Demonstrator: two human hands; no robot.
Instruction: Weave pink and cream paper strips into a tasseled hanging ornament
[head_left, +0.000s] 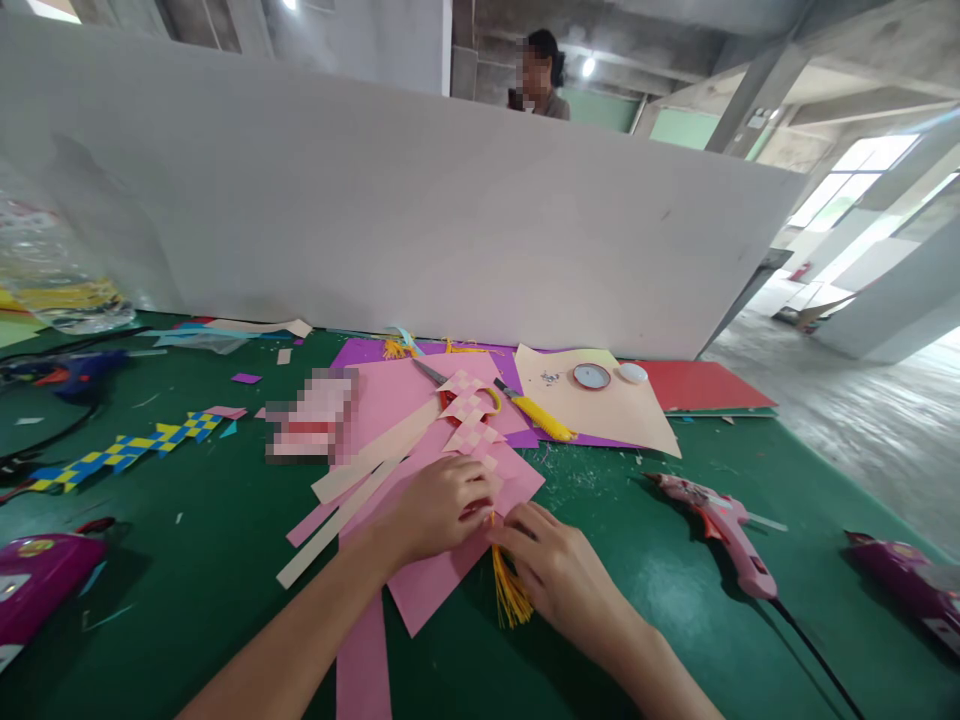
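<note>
My left hand (pixel 450 500) is closed at the lower end of a pink and cream woven paper strip (pixel 474 425), over pink paper sheets (pixel 435 590). Beside it on the right, my right hand (pixel 544 555) pinches the top of a yellow tassel (pixel 510 595), whose threads hang down over the green table. The fingertips of both hands nearly meet where tassel and strip come together. Partly under the strip lie scissors (pixel 431 373) with red and yellow handles. Cream paper strips (pixel 330 535) fan out left of my left hand.
A yellow utility knife (pixel 544 417) lies behind my hands. Right of them are a pink glue gun (pixel 720 520) and a purple one (pixel 907 580). A blue-yellow woven strip (pixel 127 450) lies left. Beyond the white partition (pixel 405 210) is a person (pixel 551 80).
</note>
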